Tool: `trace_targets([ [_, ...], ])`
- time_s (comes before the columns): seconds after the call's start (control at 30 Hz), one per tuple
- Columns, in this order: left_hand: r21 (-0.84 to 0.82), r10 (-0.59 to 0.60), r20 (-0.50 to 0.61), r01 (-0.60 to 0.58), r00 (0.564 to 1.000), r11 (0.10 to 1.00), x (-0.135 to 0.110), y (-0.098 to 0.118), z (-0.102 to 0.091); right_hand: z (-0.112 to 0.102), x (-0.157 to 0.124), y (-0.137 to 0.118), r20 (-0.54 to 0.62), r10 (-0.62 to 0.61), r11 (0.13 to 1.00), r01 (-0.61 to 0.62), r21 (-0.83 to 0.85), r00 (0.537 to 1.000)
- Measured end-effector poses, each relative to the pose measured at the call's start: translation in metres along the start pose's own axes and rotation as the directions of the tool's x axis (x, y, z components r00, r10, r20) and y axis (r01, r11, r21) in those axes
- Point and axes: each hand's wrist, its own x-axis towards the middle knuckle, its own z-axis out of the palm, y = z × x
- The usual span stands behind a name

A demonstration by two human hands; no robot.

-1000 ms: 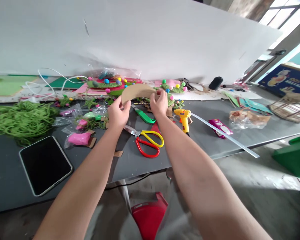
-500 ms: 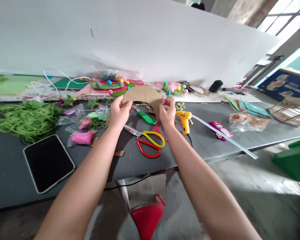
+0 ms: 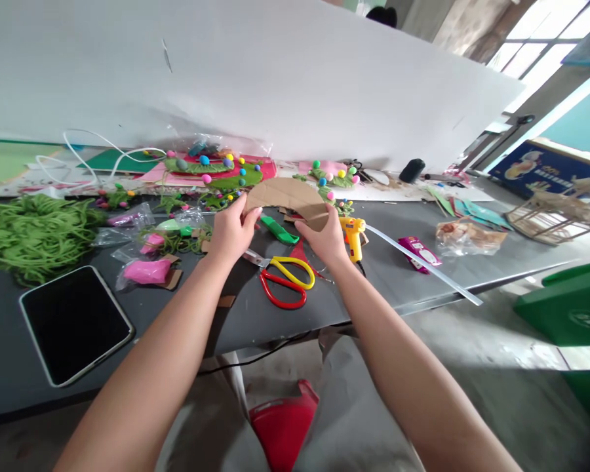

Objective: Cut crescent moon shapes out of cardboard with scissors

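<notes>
A curved piece of brown cardboard [image 3: 288,195], shaped like an arch, is held up over the grey table between both hands. My left hand [image 3: 232,231] pinches its left end, thumb in front. At the other end my right hand [image 3: 327,236] grips it between thumb and fingers. Below the cardboard lie scissors [image 3: 288,282] with one red and one yellow handle, and a green-handled cutter [image 3: 279,230]. Just right of my right hand is a yellow glue gun [image 3: 354,237] with a long clear glue stick [image 3: 423,263] sticking out of its back.
Green yarn [image 3: 39,236] is heaped at the left, behind a dark tablet [image 3: 76,324]. Pink packets [image 3: 147,270] lie nearby. Pom-pom-covered green pieces [image 3: 196,165] line the back by the white board [image 3: 255,78]. A purple packet [image 3: 417,254] and a green bin [image 3: 565,305] are to the right.
The cardboard has come to a more level, even arch, its right end raised. My right hand has turned, its thumb now in front. The view has shifted slightly right.
</notes>
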Motion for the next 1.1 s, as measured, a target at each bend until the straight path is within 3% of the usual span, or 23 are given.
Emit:
trace_targets([
  [0.13,0.053,0.03,-0.014,-0.029,0.999,0.998,-0.004,0.009,0.004,0.0,0.002,0.005,-0.013,0.046,0.998,-0.047,-0.037,0.999],
  [0.23,-0.14,-0.144,-0.032,0.138,0.989,0.98,-0.001,0.011,0.009,0.003,0.007,0.01,-0.009,0.024,1.0,-0.024,-0.019,1.0],
  [0.27,-0.25,-0.249,-0.025,0.235,0.968,0.939,0.001,0.011,0.009,0.004,0.009,0.011,0.0,0.002,1.0,-0.002,-0.011,1.0],
  [0.33,-0.483,-0.409,0.112,0.409,0.906,0.775,0.006,0.014,0.006,0.007,0.013,0.013,0.013,-0.041,0.999,0.041,0.003,0.999],
  [0.43,-0.648,-0.384,0.273,0.464,0.882,0.605,0.01,0.019,-0.001,0.011,0.016,0.012,0.012,-0.05,0.998,0.049,0.031,0.999],
  [0.5,-0.655,-0.317,0.287,0.427,0.904,0.624,0.008,0.019,-0.001,0.013,0.015,0.008,0.05,-0.029,0.997,0.025,0.074,0.998],
  [0.57,-0.612,-0.261,0.262,0.369,0.929,0.699,0.005,0.015,0.005,0.014,0.012,0.002,0.162,-0.016,0.99,-0.007,0.141,0.987],
  [0.67,-0.496,-0.27,0.134,0.3,0.953,0.815,0.003,0.005,0.018,0.014,0.003,-0.01,0.328,-0.055,0.978,-0.016,0.209,0.943],
  [0.73,-0.484,-0.306,0.071,0.301,0.949,0.822,0.003,-0.001,0.024,0.013,-0.003,-0.018,0.408,-0.068,0.974,-0.027,0.223,0.911],
  [0.87,-0.54,-0.277,0.137,0.306,0.951,0.784,0.003,0.001,0.023,0.011,-0.013,-0.03,0.548,-0.069,0.975,-0.06,0.213,0.833],
  [1.0,-0.56,-0.232,0.108,0.252,0.967,0.789,0.002,0.013,0.019,0.01,-0.019,-0.037,0.579,-0.098,0.992,0.031,0.125,0.81],
  [1.1,-0.559,-0.261,0.044,0.24,0.964,0.794,0.003,0.018,0.017,0.012,-0.018,-0.036,0.444,-0.163,0.986,0.127,0.109,0.881],
])
